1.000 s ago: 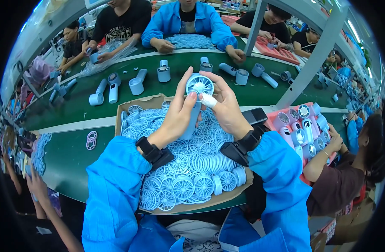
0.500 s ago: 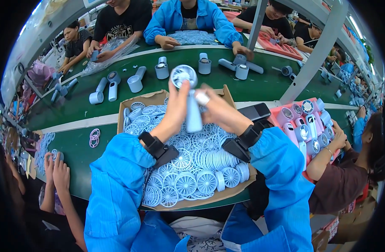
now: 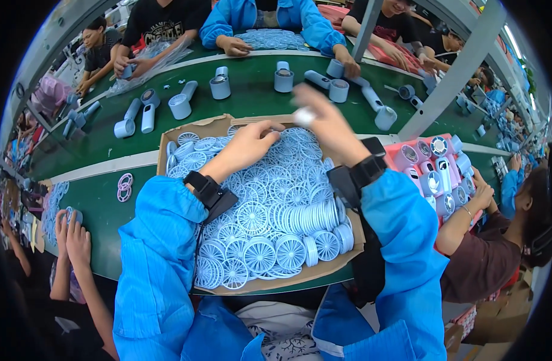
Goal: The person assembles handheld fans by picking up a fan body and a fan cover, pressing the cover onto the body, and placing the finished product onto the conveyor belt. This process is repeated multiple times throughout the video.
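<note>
My left hand (image 3: pixel 249 144) hovers low over the far part of a cardboard box (image 3: pixel 359 248), its fingers bent and its thumb apart from them. Beneath it lie many light blue round fan grilles (image 3: pixel 252 218); whether the fingertips touch one is hard to tell. Blurred by motion, my right hand (image 3: pixel 327 123) is above the box's far right edge, fingers stretched toward the belt, with a white cover on one digit. No object shows in it. Nearest to it on the green belt stands a light blue handheld fan (image 3: pixel 283 78). Another handheld fan (image 3: pixel 379 108) lies farther right.
More fan bodies (image 3: pixel 179 106) stand along the green belt (image 3: pixel 240 111). A pink tray (image 3: pixel 396 150) of fans is at my right, by a co-worker's arm. Pink rings (image 3: pixel 125 187) lie at my left. A grey metal post (image 3: pixel 453 75) rises at the right. Co-workers sit across and beside me.
The handheld fan has left my hands, and a fan now lies on the belt at the right. My left hand has dropped to the grilles; my right hand has moved up and right.
</note>
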